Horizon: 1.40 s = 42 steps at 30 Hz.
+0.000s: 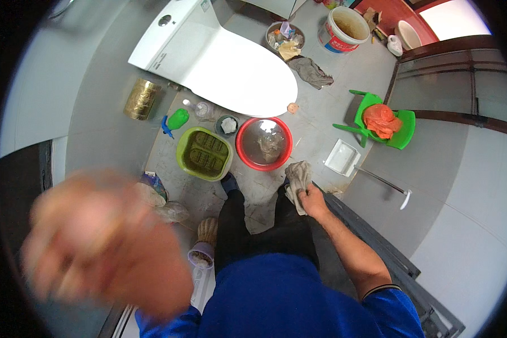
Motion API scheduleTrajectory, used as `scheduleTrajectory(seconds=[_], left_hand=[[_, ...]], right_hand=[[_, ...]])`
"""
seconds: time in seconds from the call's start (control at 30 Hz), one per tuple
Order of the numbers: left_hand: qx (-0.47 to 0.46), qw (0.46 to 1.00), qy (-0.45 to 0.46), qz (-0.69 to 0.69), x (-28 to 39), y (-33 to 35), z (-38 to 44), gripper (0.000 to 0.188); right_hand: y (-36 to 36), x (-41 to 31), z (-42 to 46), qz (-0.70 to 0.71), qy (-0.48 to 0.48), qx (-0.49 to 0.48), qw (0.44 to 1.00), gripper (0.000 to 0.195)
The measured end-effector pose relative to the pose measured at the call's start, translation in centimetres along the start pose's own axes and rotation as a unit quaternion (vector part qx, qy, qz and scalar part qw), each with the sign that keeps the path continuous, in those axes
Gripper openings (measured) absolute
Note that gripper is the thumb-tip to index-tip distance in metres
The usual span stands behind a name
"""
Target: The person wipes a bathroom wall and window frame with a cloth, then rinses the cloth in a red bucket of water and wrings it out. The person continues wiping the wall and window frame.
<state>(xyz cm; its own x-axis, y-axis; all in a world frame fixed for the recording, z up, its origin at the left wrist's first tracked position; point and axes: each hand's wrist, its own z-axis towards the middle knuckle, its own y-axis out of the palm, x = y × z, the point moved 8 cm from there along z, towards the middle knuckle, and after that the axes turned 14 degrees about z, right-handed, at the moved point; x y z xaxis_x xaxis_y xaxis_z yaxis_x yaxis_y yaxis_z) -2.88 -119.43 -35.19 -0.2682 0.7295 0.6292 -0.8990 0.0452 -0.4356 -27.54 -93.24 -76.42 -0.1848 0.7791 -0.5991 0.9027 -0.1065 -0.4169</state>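
My right hand (313, 202) grips a damp-looking grey-beige cloth (299, 177), which hangs bunched above my right foot. Raised close to the camera, my left hand (97, 236) is a large blur; its fingers look curled, but I cannot make out whether they hold anything. In front of my feet stands a red basin (241, 156) of murky water with a greyish cloth (269, 145) in it. Left of it is a green basin (183, 167) with dark, ridged contents under liquid. Beyond both, a white toilet (241, 72) has its lid down.
A green child's chair (407, 131) bears an orange plastic bag (381, 120). Near it lies a white dustpan (341, 157). A paint bucket (346, 29), a waste bin (303, 38) and a dark rag (310, 71) sit farther back. Left are a green spray bottle (178, 119) and a gold cylinder (141, 99).
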Motion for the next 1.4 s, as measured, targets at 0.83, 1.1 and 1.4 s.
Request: scheduleTrajectory(seconds=[0.83,1.1,1.4], left_hand=[[-0.401,0.723,-0.543,0.149,-48.4,42.7,-64.8,0.025],[-0.531,0.691,-0.458,0.175,-49.0,50.5,-74.3,0.033],[-0.430,0.790,-0.368,0.234,-59.8,59.7,-65.5,0.071]], right_hand=[[15.8,18.2,33.2,0.424,0.152,-0.035,0.892,0.041],[19.8,30.1,24.5,0.359,0.187,0.008,0.914,0.044],[20.9,31.0,30.0,0.469,0.194,0.041,0.861,0.033]])
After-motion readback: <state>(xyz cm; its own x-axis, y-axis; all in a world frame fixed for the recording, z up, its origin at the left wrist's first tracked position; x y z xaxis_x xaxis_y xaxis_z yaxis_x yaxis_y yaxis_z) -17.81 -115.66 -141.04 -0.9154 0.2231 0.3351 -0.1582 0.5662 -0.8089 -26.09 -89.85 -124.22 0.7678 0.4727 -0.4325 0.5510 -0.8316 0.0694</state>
